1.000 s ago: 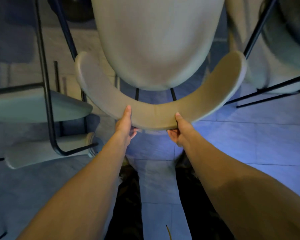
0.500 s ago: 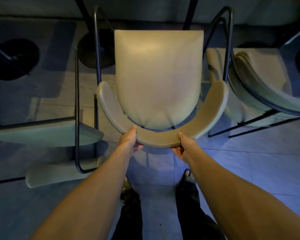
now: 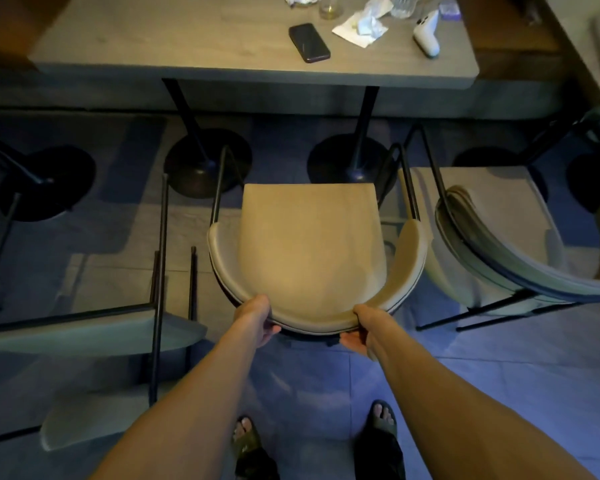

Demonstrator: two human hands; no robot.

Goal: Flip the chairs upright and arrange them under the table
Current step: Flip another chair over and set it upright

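Note:
A beige upholstered chair with a curved backrest and black metal legs stands upright in front of me, its seat facing the table. My left hand grips the curved backrest on its left part. My right hand grips the same backrest on its right part. A second chair lies on its side at the left, legs pointing up and away. A third chair stands at the right, tilted toward the middle one.
The table carries a dark phone, crumpled paper, a glass and a white controller. Round black table bases stand on the tiled floor ahead. My sandalled feet are below.
The chair has moved away from me and lower toward the table, now resting level on the floor. My view has risen, bringing the tabletop into sight. Both hands keep hold of the backrest.

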